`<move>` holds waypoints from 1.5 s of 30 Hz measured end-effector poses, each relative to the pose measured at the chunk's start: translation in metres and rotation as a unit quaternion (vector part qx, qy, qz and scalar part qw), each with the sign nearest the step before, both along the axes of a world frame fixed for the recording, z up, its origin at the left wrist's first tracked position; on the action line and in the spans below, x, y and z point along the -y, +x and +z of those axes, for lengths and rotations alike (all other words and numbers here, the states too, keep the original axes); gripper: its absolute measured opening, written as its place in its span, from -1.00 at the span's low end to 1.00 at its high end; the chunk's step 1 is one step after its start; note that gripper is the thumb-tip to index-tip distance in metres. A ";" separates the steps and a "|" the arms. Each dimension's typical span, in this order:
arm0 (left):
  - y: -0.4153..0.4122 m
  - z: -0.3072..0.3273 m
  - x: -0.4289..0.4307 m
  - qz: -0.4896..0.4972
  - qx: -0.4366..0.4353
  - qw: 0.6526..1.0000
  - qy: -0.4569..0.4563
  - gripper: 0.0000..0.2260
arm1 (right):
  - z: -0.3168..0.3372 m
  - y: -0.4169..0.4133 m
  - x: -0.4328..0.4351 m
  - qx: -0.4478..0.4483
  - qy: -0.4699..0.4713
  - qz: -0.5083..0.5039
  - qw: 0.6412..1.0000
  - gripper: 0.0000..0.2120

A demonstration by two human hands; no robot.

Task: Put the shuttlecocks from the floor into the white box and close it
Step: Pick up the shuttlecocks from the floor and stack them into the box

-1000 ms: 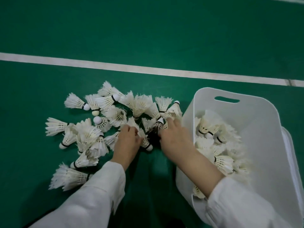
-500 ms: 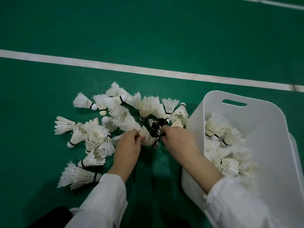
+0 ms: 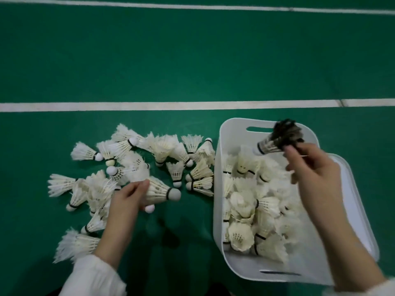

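This is a badminton court in a sports hall. The floor (image 3: 192, 60) is a smooth, even green playing mat with a slight sheen, of the kind laid indoors for racket sports. A broad white line (image 3: 149, 106) crosses it from left to right, with a seam showing near its right end. A second line (image 3: 192, 6), parallel to the first, runs along the far edge. Feathered shuttlecocks (image 3: 162, 146) with white cork heads lie scattered in a heap on the near left floor, and many more fill a white box (image 3: 235, 124) to their right.
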State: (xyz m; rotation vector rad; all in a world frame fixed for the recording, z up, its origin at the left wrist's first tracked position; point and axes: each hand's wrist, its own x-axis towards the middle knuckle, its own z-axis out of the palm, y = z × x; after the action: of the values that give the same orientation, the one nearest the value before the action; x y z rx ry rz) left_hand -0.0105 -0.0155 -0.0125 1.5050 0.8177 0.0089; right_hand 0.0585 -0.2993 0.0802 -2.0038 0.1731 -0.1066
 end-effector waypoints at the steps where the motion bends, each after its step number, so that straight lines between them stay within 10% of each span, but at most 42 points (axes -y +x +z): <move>1: -0.002 0.000 0.001 0.003 -0.003 1.000 -0.006 -0.87 | -0.007 0.004 0.016 -0.013 -0.012 -0.018 1.000 -0.86; 20: 0.015 0.039 0.051 -0.153 0.079 0.948 0.266 -0.95 | -0.146 0.055 -0.001 -0.152 -0.393 0.158 0.893 -0.69; 27: 0.027 0.059 0.078 -0.220 0.150 0.904 0.334 -0.95 | -0.133 0.042 0.002 -0.183 -0.296 0.146 0.926 -0.71; 33: 0.044 0.072 0.101 -0.287 0.222 0.859 0.362 -0.90 | -0.038 0.002 -0.009 -0.103 0.026 0.166 0.980 -0.43; 45: 0.042 0.069 0.095 -0.300 0.222 0.879 0.295 -0.75 | -0.036 0.005 -0.009 -0.009 -0.117 0.177 0.977 -0.44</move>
State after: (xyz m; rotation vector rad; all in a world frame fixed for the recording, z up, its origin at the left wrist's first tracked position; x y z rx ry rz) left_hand 0.0313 -0.1108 0.0564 2.1760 -0.0704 0.1495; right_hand 0.0634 -0.2902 0.0446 -2.2374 -0.1953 0.1251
